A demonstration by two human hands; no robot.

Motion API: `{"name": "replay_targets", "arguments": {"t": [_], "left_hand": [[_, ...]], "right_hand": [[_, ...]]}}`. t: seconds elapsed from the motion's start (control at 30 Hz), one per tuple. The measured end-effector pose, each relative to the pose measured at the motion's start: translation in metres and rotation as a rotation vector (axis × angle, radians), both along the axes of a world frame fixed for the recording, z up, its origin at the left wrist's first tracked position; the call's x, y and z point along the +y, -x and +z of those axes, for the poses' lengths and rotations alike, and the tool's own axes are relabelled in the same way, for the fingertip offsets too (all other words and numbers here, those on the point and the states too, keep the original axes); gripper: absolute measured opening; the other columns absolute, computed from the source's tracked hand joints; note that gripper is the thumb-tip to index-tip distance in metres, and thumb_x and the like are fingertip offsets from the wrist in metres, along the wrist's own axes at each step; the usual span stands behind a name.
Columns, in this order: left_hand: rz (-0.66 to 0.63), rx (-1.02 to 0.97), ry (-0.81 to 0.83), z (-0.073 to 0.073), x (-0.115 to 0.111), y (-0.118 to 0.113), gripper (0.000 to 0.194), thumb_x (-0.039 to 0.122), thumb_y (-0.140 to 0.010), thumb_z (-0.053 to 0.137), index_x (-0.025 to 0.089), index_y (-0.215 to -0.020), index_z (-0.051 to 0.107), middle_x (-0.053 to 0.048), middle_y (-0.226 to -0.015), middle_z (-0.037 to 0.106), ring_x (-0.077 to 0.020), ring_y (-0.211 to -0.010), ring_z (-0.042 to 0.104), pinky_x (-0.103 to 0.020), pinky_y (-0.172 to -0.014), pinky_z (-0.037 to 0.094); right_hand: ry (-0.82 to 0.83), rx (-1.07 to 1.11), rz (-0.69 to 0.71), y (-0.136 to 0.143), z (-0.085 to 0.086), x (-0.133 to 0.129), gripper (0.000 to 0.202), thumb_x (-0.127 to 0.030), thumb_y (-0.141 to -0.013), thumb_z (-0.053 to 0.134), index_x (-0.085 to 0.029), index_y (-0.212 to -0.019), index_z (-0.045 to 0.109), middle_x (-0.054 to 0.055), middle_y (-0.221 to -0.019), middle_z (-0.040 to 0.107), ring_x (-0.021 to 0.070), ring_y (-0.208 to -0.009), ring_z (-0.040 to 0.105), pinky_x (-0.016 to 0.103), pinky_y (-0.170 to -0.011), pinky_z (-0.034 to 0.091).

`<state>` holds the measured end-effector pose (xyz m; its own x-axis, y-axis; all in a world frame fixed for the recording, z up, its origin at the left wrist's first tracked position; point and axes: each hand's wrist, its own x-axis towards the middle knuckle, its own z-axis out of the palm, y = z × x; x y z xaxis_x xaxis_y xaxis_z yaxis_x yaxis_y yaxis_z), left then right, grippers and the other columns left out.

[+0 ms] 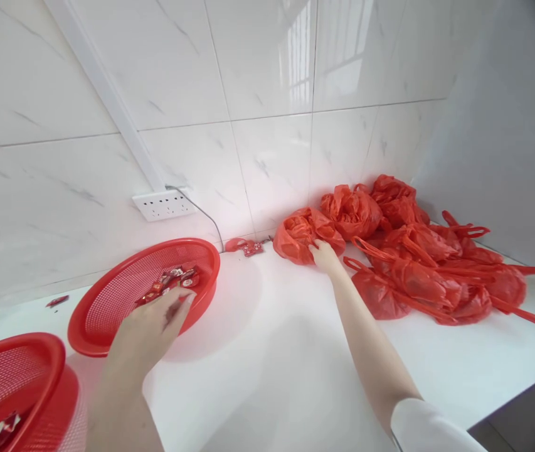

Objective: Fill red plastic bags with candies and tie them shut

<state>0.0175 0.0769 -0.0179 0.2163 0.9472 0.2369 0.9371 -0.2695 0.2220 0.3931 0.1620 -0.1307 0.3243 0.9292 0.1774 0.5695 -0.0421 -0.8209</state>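
My left hand (154, 323) hovers over the near rim of a red mesh basket (102, 301), its fingers bent; thumb and forefinger look slightly apart, with nothing seen between them. Small red wrapped packets (168, 282) lie inside that basket. Farther right, my right hand (324, 256) touches the front of a red plastic bag (295, 235) by the wall, its fingertips pressed on the plastic and partly hidden in it.
Several more red plastic bags (422, 270) are piled at the right, handles trailing. A second red basket (55, 358) stands at the lower left. A power strip (166, 204) is on the wall, its cable reaching the white table (267, 376). Small red packets (253, 248) lie near the wall.
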Motion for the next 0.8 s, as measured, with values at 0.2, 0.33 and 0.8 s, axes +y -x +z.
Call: {"name": "replay_targets", "arguments": {"t": [0.2, 0.33, 0.8], "left_hand": [[0.069, 0.015, -0.005, 0.001, 0.001, 0.012, 0.026, 0.045, -0.09, 0.043, 0.027, -0.092, 0.061, 0.0, -0.069, 0.068, -0.0188, -0.059, 0.063, -0.025, -0.052, 0.039], [0.044, 0.022, -0.016, -0.005, 0.006, 0.012, 0.025, 0.043, -0.09, 0.044, 0.026, -0.093, 0.062, 0.0, -0.071, 0.069, -0.0185, -0.059, 0.062, -0.026, -0.052, 0.039], [-0.484, -0.862, 0.441, -0.035, -0.008, -0.061, 0.104, 0.042, -0.062, 0.083, 0.032, -0.148, 0.026, -0.01, -0.154, 0.032, -0.0289, -0.135, 0.04, -0.038, -0.102, 0.045]], "right_hand": [[-0.059, 0.171, 0.037, -0.012, 0.001, -0.007, 0.038, -0.029, -0.089, 0.049, -0.009, -0.115, 0.066, 0.016, -0.117, 0.068, 0.0242, -0.107, 0.064, 0.038, -0.096, 0.047], [-0.296, 0.161, -0.058, -0.014, 0.027, -0.02, 0.043, -0.029, -0.091, 0.046, -0.012, -0.129, 0.058, 0.014, -0.14, 0.053, 0.0204, -0.132, 0.045, 0.038, -0.113, 0.03], [-0.57, 0.178, 0.676, 0.071, 0.094, -0.112, 0.036, -0.01, -0.093, 0.042, -0.027, -0.109, 0.07, 0.003, -0.109, 0.07, 0.0164, -0.102, 0.065, 0.034, -0.092, 0.051]]}}
